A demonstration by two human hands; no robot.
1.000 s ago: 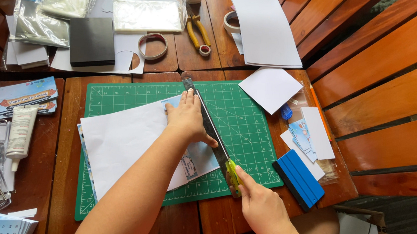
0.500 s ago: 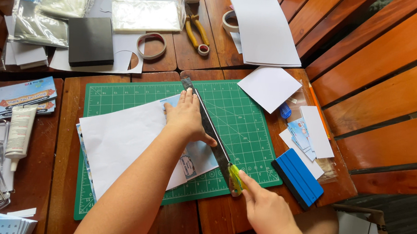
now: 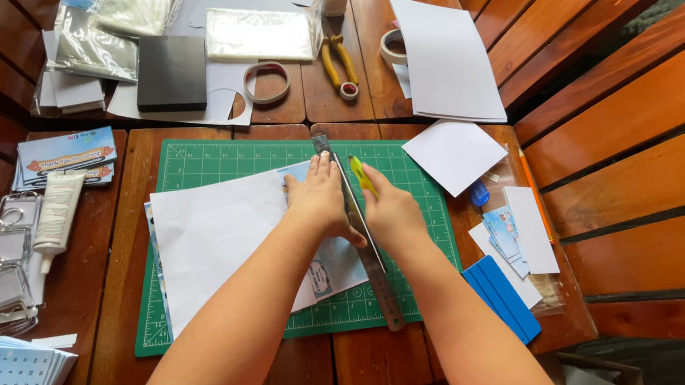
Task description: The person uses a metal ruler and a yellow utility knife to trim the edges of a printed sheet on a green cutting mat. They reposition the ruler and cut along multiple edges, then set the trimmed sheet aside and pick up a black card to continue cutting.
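— What are the hands doing?

— The left hand lies flat, fingers together, pressing a metal ruler down on a white sheet; it grips nothing, only holds the ruler in place; the right hand is closed around a yellow-green craft knife, its tip against the ruler's right edge near the far end.

— And where is all that?

— On a green cutting mat in the middle of the wooden tabletop; the ruler runs diagonally across the mat; printed paper pieces peek out from under the sheet (their detail is too small to tell).

— Anything beside it?

— A blue block to the right of the mat; yellow-handled pliers and a tape roll beyond it.
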